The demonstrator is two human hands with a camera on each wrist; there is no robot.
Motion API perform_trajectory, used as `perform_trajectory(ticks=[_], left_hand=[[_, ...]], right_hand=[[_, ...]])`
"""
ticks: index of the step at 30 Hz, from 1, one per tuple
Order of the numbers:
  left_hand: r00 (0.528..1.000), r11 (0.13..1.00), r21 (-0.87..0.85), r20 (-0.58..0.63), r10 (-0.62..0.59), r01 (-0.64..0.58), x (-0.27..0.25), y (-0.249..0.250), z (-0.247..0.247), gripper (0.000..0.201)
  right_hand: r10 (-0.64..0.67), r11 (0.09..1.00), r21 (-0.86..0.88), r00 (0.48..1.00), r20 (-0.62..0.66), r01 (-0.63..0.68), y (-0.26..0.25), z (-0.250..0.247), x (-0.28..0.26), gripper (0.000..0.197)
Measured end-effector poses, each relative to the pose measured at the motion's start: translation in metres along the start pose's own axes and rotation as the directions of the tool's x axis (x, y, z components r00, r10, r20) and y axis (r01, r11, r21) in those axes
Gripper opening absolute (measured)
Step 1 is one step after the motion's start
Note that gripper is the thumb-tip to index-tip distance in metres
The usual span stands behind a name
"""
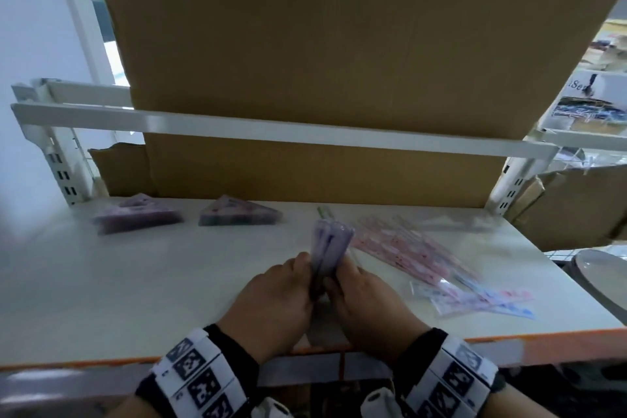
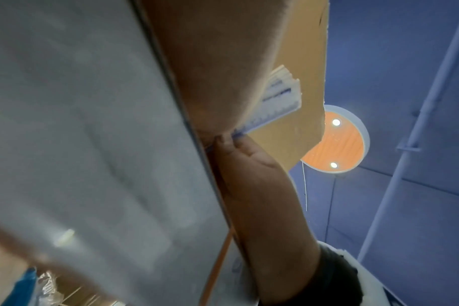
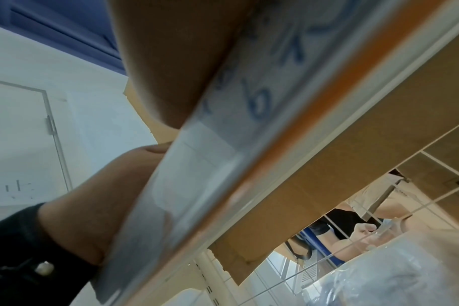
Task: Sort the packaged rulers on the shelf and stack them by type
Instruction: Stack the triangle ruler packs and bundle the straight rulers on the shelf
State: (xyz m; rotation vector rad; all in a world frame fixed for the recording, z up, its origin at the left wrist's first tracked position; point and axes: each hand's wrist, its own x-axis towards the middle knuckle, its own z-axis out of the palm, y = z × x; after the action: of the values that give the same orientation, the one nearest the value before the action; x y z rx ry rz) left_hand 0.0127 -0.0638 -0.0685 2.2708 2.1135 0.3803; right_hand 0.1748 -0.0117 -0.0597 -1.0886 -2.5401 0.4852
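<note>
Both hands meet over the front of the white shelf (image 1: 169, 282), gripping one bundle of purple packaged rulers (image 1: 330, 244) between them. The left hand (image 1: 274, 302) clasps the bundle's left side with its fingers curled round the lower end; the right hand (image 1: 366, 299) clasps the right side, thumb up against the packets. The bundle stands nearly upright, its lower end down by the shelf surface and its top fanned a little (the head view is blurred here, so the count of packets cannot be told). In the left wrist view the ruler ends (image 2: 278, 99) stick out past the palm, with printed scale marks showing. In the right wrist view a clear packet with blue lettering (image 3: 223, 145) runs slantwise across the picture, close against the hand.

Just right of the hands, a loose spread of pink packaged rulers (image 1: 407, 248) lies flat on the shelf, and nearer the front edge some pink-and-blue packets (image 1: 481, 302) lie partly under them. Well apart, at the back left, two stacks of triangular purple packets rest on the shelf: one far left (image 1: 137, 215), one nearer the middle (image 1: 239, 212).

Behind everything stands a large cardboard box (image 1: 322, 44), with a white rail (image 1: 271, 132) crossing in front of it. The shelf's front edge carries an orange strip (image 1: 543, 336)
</note>
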Motion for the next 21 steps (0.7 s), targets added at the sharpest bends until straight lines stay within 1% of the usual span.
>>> perform_trajectory(ticks=[2,4,6,8,10,11,13,14,15,17,18,19,21], left_hand=[[0.999,0.999,-0.038,-0.025,-0.023,0.022,-0.003,-0.008,-0.002,0.046],[0.997,0.990,-0.131,-0.039,-0.063,0.058,-0.005,-0.013,-0.008,0.038],[0.994,0.974,-0.204,-0.025,-0.104,0.096,-0.006,-0.016,-0.013,0.023],[0.991,0.966,-0.218,0.030,-0.133,0.137,-0.002,-0.014,-0.019,0.018],[0.977,0.958,-0.206,0.120,-0.176,0.198,0.005,-0.012,-0.025,0.019],[0.960,0.951,-0.192,0.189,-0.205,0.241,0.010,-0.013,-0.030,0.022],[0.894,0.925,-0.146,0.346,-0.285,0.352,0.023,-0.015,-0.036,0.029],[0.861,0.917,-0.108,0.402,-0.312,0.383,0.029,-0.015,-0.039,0.029],[0.841,0.919,-0.076,0.437,-0.319,0.387,0.034,-0.015,-0.041,0.027],[0.819,0.928,-0.043,0.486,-0.304,0.371,0.042,-0.013,-0.046,0.022],[0.817,0.931,-0.050,0.499,-0.290,0.361,0.044,-0.012,-0.050,0.024],[0.828,0.936,-0.077,0.496,-0.263,0.343,0.044,-0.010,-0.052,0.025],[0.862,0.948,-0.119,0.461,-0.210,0.294,0.040,-0.009,-0.053,0.022]], right_hand=[[-0.038,0.997,-0.059,0.997,0.072,0.042,0.003,0.003,0.004,0.021],[-0.101,0.990,-0.086,0.990,0.103,0.110,0.003,0.005,0.006,0.026],[-0.153,0.985,-0.060,0.983,0.104,0.160,0.004,0.004,0.007,0.031],[-0.174,0.985,0.003,0.977,0.121,0.175,0.003,0.002,0.012,0.025],[-0.129,0.991,0.046,0.977,0.169,0.123,-0.001,-0.001,0.019,0.021],[-0.100,0.995,0.026,0.973,0.209,0.097,-0.003,-0.002,0.026,0.024],[-0.070,0.995,-0.049,0.947,0.313,0.090,-0.007,-0.008,0.042,0.031],[-0.070,0.994,-0.052,0.933,0.354,0.094,-0.008,-0.012,0.049,0.033],[-0.070,0.996,-0.029,0.920,0.386,0.088,-0.008,-0.014,0.056,0.034],[-0.069,0.997,0.047,0.904,0.421,0.054,-0.006,-0.014,0.063,0.032],[-0.052,0.996,0.085,0.906,0.419,0.018,-0.004,-0.013,0.064,0.029],[-0.013,0.987,0.151,0.914,0.405,-0.052,-0.002,-0.012,0.064,0.025],[0.088,0.919,0.334,0.933,0.349,-0.211,-0.001,-0.014,0.066,0.023]])
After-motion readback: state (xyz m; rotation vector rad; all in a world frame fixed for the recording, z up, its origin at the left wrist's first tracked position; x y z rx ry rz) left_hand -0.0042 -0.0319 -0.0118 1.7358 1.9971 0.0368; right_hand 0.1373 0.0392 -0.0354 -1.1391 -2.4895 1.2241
